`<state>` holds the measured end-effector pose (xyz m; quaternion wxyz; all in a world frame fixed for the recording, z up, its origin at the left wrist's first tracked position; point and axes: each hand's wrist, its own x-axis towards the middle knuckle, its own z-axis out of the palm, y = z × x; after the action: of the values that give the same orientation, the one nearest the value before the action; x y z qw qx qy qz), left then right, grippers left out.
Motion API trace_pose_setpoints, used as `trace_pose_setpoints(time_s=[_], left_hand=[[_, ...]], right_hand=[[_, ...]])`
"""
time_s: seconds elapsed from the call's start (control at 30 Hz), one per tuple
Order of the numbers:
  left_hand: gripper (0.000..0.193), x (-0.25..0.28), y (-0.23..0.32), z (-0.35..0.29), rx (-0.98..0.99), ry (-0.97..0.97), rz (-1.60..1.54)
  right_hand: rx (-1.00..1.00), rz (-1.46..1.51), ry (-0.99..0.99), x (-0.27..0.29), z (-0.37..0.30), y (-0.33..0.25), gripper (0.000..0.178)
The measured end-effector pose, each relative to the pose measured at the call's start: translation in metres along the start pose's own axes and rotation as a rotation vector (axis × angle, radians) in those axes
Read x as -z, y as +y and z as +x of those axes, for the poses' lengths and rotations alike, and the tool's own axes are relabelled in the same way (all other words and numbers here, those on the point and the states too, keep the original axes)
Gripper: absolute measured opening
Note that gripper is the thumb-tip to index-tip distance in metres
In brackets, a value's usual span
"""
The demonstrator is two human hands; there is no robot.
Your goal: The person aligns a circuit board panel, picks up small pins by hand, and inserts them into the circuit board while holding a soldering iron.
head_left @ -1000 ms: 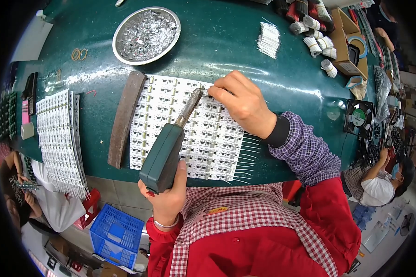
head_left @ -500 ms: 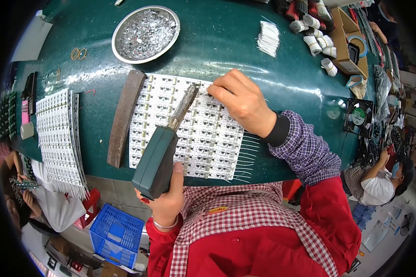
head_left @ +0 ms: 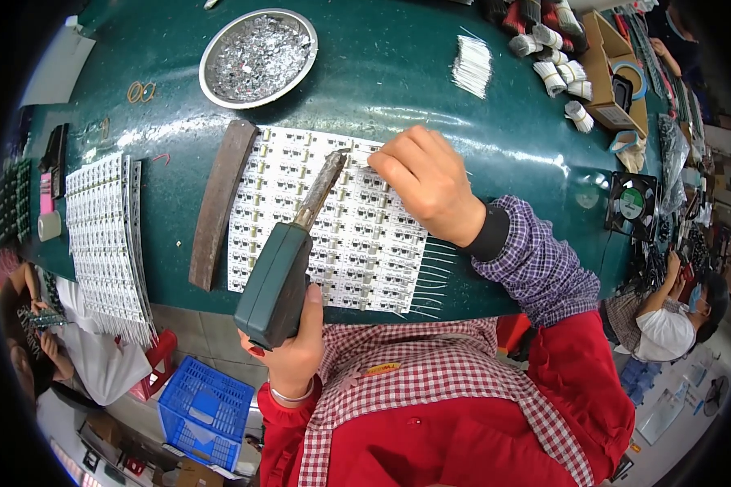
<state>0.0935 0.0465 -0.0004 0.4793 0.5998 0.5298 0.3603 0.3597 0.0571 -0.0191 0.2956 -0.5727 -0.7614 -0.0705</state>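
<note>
My left hand (head_left: 294,353) is wrapped round the dark green handle of a soldering gun (head_left: 274,280). Its metal tip slants up to the top part of a white circuit board panel (head_left: 325,260), which is covered in rows of small components. Close to the tip, the fingers of my right hand (head_left: 426,183) are pinched together over the panel. They seem to hold a thin white wire (head_left: 468,173); most of it is hidden by the hand. Several other thin white wires (head_left: 437,272) stick out from the panel's right edge.
A brown bar (head_left: 222,207) lies along the panel's left side. Further left rests a stack of wired panels (head_left: 105,243). A metal bowl (head_left: 205,81) of silvery bits stands behind; a pile of white wires (head_left: 472,67) lies far right, near a cardboard box (head_left: 605,49) and a fan (head_left: 630,204).
My right hand's fingers have shifted very slightly to the right, a little further from the soldering gun's tip. My left hand and the gun have hardly moved.
</note>
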Motion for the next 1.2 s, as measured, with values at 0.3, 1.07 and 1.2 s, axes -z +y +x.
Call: trace_pose_setpoints(time_s=[0.3,1.07,1.2], left_hand=[[0.026,0.0,0.004,-0.001,0.041,-0.014,-0.024],[0.026,0.001,0.004,-0.004,-0.031,-0.003,0.031],[0.026,0.001,0.006,-0.005,-0.014,0.0,0.022]], right_hand=[[-0.016,0.066,-0.005,-0.002,-0.001,-0.002,0.029],[-0.017,0.046,-0.031,-0.002,-0.002,-0.002,0.027],[-0.019,0.023,-0.037,-0.001,-0.002,-0.003,0.026]])
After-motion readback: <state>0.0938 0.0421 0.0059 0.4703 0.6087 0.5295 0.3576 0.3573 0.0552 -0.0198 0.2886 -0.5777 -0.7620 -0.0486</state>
